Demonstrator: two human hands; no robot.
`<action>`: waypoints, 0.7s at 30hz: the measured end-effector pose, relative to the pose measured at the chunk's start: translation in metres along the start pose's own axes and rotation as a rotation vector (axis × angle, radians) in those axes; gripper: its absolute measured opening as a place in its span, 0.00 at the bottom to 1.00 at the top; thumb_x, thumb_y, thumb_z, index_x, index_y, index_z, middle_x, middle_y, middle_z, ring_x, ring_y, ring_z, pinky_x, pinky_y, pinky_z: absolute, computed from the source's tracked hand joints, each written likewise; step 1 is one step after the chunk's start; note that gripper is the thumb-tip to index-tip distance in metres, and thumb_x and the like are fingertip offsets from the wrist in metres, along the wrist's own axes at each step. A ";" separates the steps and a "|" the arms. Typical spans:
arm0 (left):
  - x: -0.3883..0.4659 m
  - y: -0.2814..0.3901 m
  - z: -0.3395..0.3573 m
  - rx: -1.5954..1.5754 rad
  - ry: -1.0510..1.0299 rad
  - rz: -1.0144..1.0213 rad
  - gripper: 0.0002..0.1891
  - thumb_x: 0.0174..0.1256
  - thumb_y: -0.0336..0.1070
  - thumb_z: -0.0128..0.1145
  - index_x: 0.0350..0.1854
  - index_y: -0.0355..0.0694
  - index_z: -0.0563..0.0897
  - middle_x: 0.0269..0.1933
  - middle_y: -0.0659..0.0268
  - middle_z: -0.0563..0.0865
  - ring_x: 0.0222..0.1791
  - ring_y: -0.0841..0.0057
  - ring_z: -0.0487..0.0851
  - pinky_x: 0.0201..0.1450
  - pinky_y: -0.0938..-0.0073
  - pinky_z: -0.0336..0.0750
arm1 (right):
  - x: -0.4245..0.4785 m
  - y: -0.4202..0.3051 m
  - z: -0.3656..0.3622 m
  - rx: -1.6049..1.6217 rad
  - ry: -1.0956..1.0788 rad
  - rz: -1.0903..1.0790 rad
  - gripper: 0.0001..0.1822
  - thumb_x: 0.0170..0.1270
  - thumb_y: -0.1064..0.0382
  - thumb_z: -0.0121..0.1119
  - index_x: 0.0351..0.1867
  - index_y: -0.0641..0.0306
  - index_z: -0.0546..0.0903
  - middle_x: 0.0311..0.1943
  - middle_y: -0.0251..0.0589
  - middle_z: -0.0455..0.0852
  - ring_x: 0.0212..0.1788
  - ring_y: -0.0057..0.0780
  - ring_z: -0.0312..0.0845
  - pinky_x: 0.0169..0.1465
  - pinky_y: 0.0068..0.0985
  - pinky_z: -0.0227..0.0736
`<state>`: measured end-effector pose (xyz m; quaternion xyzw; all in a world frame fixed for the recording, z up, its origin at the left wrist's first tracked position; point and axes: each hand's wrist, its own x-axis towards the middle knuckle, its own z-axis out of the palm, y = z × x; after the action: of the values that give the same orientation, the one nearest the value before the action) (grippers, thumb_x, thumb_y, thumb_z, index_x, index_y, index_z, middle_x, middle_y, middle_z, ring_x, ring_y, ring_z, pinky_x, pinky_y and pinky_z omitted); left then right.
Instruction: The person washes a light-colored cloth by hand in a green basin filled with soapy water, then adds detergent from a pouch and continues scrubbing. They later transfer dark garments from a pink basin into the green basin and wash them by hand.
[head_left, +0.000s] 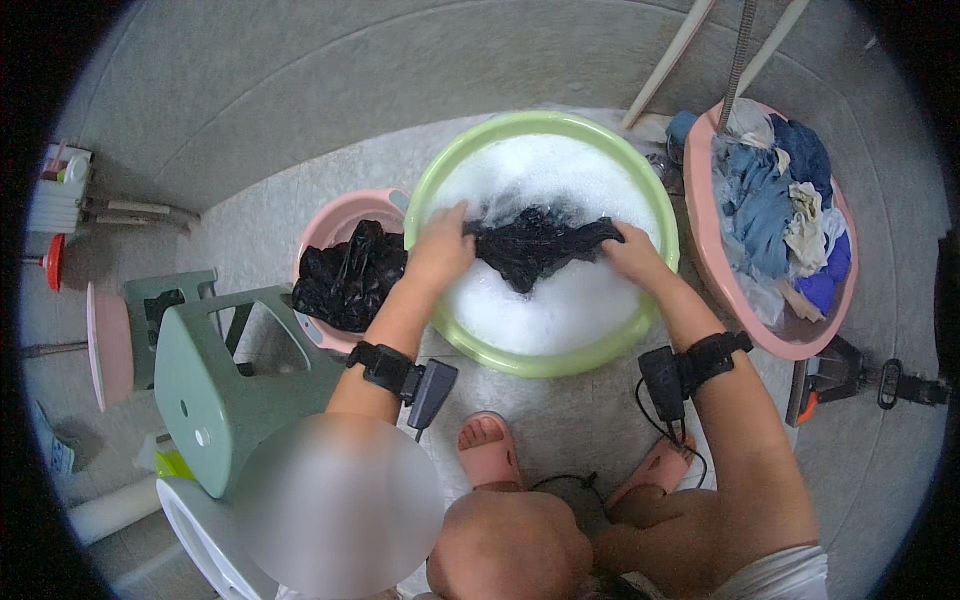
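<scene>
A wet black garment (529, 247) is stretched between my two hands over a round green plastic basin (540, 366) full of white suds (540, 322). My left hand (444, 244) grips its left end near the basin's rim, and the fingertips are partly hidden. At the right, my right hand (634, 255) pinches the other end between thumb and fingers. The cloth's middle sags into the foam, and its underside is hidden there.
To the left, a pink basin (319, 229) holds black cloth (352, 277). A green plastic stool (195, 397) stands nearer me. On the right, a large pink tub (697, 195) contains blue, white and purple laundry (765, 195). A metal shower hose (739, 64) hangs above it.
</scene>
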<state>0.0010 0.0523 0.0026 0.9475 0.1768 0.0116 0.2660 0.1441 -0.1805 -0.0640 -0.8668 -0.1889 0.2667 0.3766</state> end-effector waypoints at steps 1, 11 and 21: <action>-0.001 0.004 0.003 0.063 0.099 0.056 0.22 0.49 0.29 0.50 0.52 0.38 0.71 0.49 0.48 0.73 0.50 0.54 0.70 0.54 0.63 0.65 | -0.002 -0.005 0.004 -0.010 0.038 -0.104 0.16 0.50 0.62 0.50 0.38 0.72 0.75 0.38 0.56 0.77 0.43 0.46 0.72 0.49 0.33 0.64; -0.004 0.003 0.051 0.320 -0.850 0.144 0.23 0.45 0.31 0.48 0.50 0.40 0.73 0.51 0.51 0.73 0.51 0.58 0.72 0.54 0.63 0.66 | -0.030 -0.045 0.005 0.263 -0.330 0.203 0.18 0.49 0.57 0.54 0.41 0.64 0.76 0.36 0.38 0.76 0.37 0.26 0.70 0.41 0.24 0.65; 0.018 0.012 -0.078 0.075 0.025 -0.083 0.17 0.53 0.29 0.44 0.47 0.34 0.74 0.36 0.44 0.79 0.41 0.54 0.78 0.47 0.61 0.70 | -0.017 -0.099 -0.074 0.572 0.247 -0.041 0.22 0.54 0.51 0.57 0.42 0.70 0.75 0.34 0.35 0.79 0.36 0.21 0.72 0.41 0.17 0.65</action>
<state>0.0126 0.0876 0.0747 0.9485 0.2193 0.0058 0.2284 0.1632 -0.1664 0.0588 -0.7475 -0.0765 0.1939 0.6307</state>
